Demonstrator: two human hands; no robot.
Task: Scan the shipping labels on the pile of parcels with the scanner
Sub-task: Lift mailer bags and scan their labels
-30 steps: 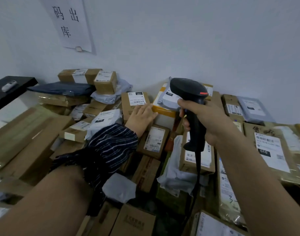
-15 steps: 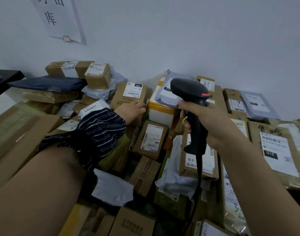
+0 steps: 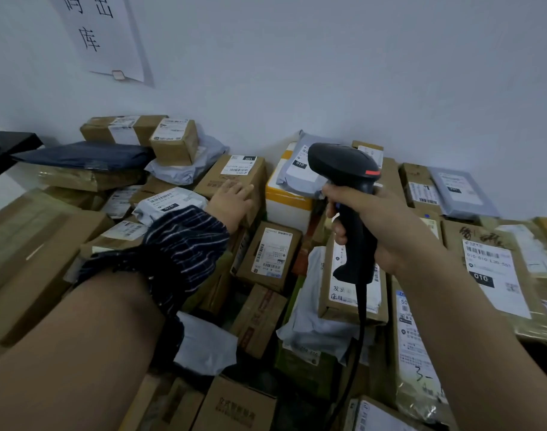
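A pile of brown cardboard boxes and grey mailer bags with white shipping labels fills the space against the wall. My right hand [image 3: 387, 225] grips the handle of a black corded scanner [image 3: 343, 164], whose head points toward the back of the pile. My left hand [image 3: 230, 202] lies with straight fingers on the front of a brown box [image 3: 235, 178] that bears a white label [image 3: 238, 165] on top. Beside that box stands a white and yellow box [image 3: 286, 206] with a grey mailer bag [image 3: 298, 172] lying on it.
A white wall rises right behind the pile, with a paper sign [image 3: 101, 35] taped on it at upper left. A black shelf edge [image 3: 8, 147] juts in at far left. Large flat cartons [image 3: 33, 253] lie at left. A large labelled parcel [image 3: 496, 275] sits at right.
My left hand has slid from the box's top edge down onto its front face. The view shifted a little; the scanner stays held up in roughly the same spot.
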